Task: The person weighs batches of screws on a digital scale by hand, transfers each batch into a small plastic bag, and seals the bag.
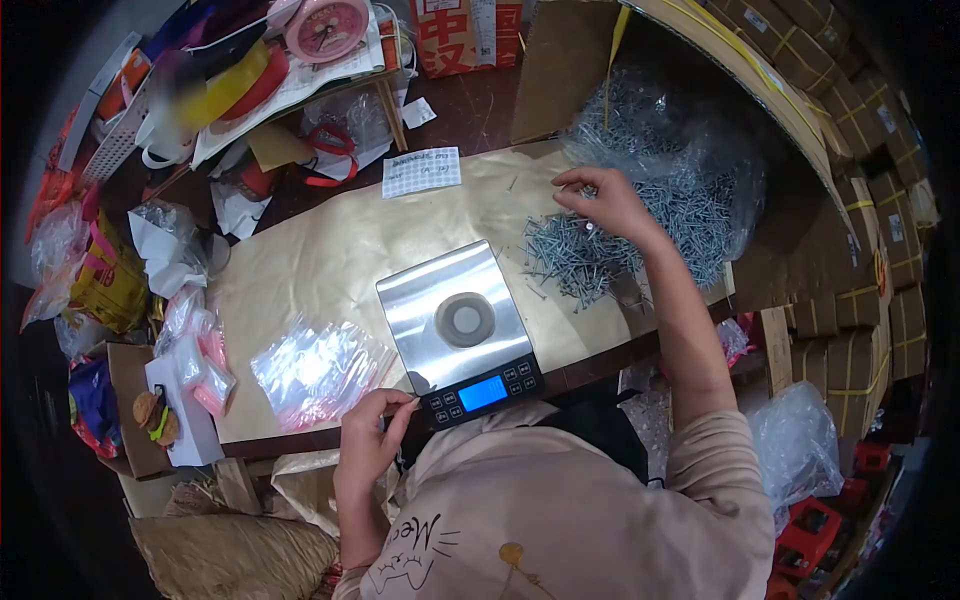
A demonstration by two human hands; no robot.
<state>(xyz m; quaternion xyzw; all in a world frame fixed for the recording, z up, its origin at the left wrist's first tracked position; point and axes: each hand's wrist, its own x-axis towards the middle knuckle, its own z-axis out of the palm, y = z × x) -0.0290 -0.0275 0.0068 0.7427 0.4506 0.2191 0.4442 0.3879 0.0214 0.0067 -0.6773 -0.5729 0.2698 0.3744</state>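
A steel-topped digital scale with a lit blue display lies at the middle of the table, and a small round dish rests on its plate. At the scale's front left corner is my left hand, thumb and forefinger pinched together; whatever they hold is too small to name. My right hand hovers at the left edge of a big heap of loose screws, its fingers curled in and their contents hidden. Clear zip bags with pinkish edges lie fanned out left of the scale.
A cardboard box on its side and a clear plastic liner surround the screws. A handwritten label sheet lies at the back. Left stands a cluttered shelf with a pink clock. Strapped cartons are stacked at right.
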